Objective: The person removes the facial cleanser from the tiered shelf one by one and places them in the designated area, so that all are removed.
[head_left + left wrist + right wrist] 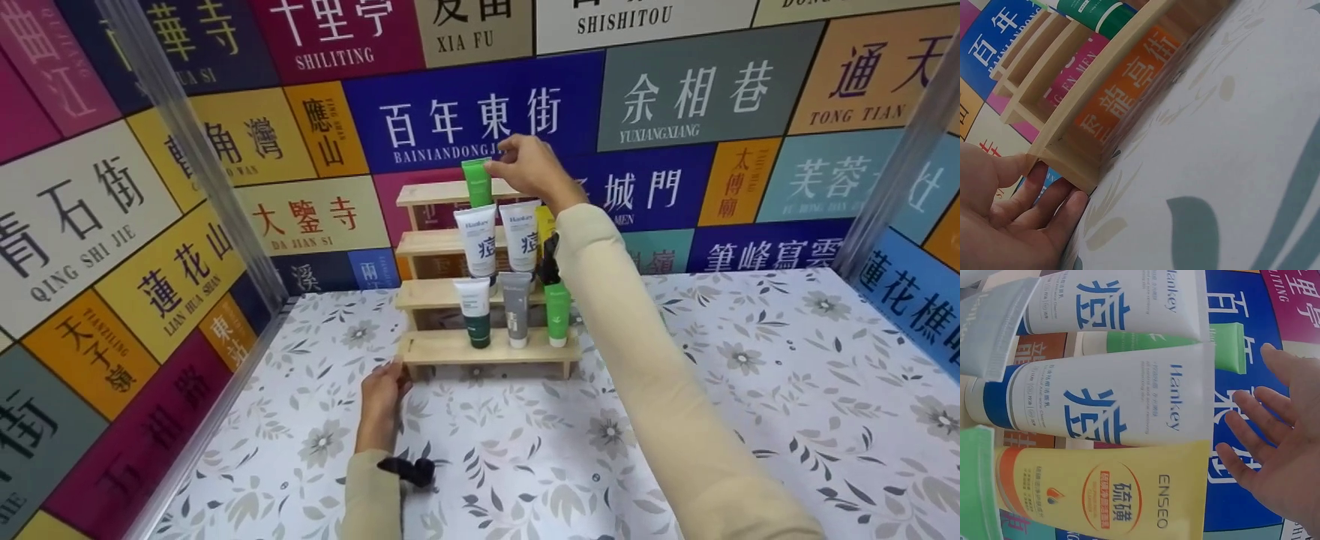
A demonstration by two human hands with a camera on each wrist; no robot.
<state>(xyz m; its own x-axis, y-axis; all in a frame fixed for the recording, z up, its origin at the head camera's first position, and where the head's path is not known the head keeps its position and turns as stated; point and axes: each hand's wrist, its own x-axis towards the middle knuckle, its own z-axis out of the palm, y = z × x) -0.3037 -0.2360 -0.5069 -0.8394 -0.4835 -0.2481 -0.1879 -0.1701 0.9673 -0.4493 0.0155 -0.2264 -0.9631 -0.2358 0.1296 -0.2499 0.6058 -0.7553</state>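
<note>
A stepped wooden display stand [491,352] holds several cosmetic tubes. My left hand [382,386] grips the left end of its lowest step; the left wrist view shows the thumb at the top corner and the fingers below. At the top step stands a green tube [478,184], with my right hand [534,166] close to its upper end. Relaxed, spread fingers [1255,433] hold nothing in the right wrist view, and a small gap separates them from that tube. Two white tubes with blue lettering [480,244] and a yellow tube [1112,495] stand lower.
Along the lowest step are a white and dark green tube [472,311], a grey tube [516,311] and another green tube [557,315]. A flower-patterned cloth [300,450] covers the table. Behind rises a wall of coloured signs [480,112], with clear upright posts at both sides.
</note>
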